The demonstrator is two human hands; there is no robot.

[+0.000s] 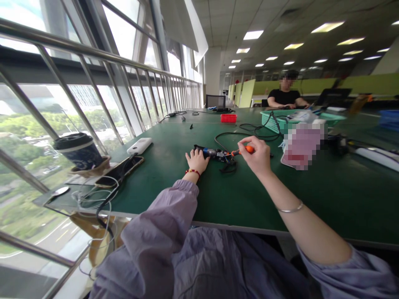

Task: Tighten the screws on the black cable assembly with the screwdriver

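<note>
Stretching away in front of me is a green tabletop point(230, 203), with a metal railing point(124, 63) along its left side. Past the far right part sits a person point(283, 98) in a black top. On the right stands a green crate point(274, 121) with mixed things in it; a pink item point(302, 145), partly blurred out, is in front of it. At the left edge a dark lidded cup point(79, 153) leans in a brown holder point(96, 166), near a phone point(120, 171) and a white gadget point(139, 146).

Midway between these sides lies the black and blue device point(213, 153), flat on the tabletop, a black cable point(220, 140) looping behind it. My left grip point(197, 161) is palm down at the device's left end, fingers spread and touching it; whether they close around it, I cannot tell. My right grip point(258, 155) is pinched on the orange end of a screwdriver point(248, 149), which points left at the device's right end. Farther back sits a small red box point(228, 118).
</note>
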